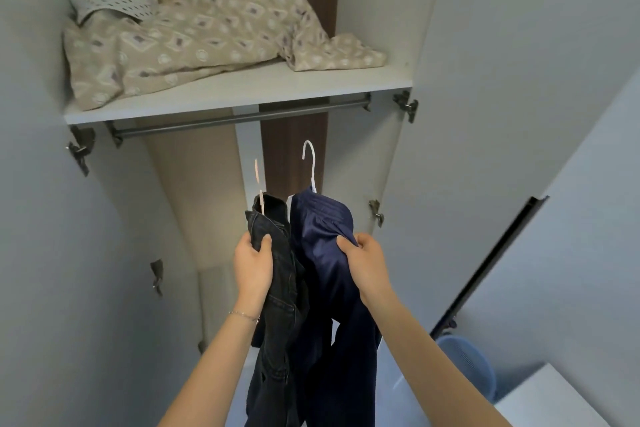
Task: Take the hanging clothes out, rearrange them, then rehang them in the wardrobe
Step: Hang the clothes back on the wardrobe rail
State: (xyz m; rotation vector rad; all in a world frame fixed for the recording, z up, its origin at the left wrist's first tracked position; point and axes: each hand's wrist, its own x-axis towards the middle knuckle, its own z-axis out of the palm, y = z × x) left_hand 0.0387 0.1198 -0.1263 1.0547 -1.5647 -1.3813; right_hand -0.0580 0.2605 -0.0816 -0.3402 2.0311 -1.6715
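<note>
Both hands hold hangered clothes: left hand (pixel 252 267) grips dark jeans (pixel 277 288), right hand (pixel 367 263) navy trousers (pixel 322 253). Rehanging seems underway; next, hooks must reach the bare rail (pixel 239 120) above.

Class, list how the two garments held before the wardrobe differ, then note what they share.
The black jeans are denim with stitched seams; the navy trousers are smooth and slightly shiny. The left hand grips the jeans, the right hand the trousers. Both are on hangers, neither hooked on the rail.

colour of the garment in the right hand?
Navy blue garment, gripped by the right hand; head view.
</note>
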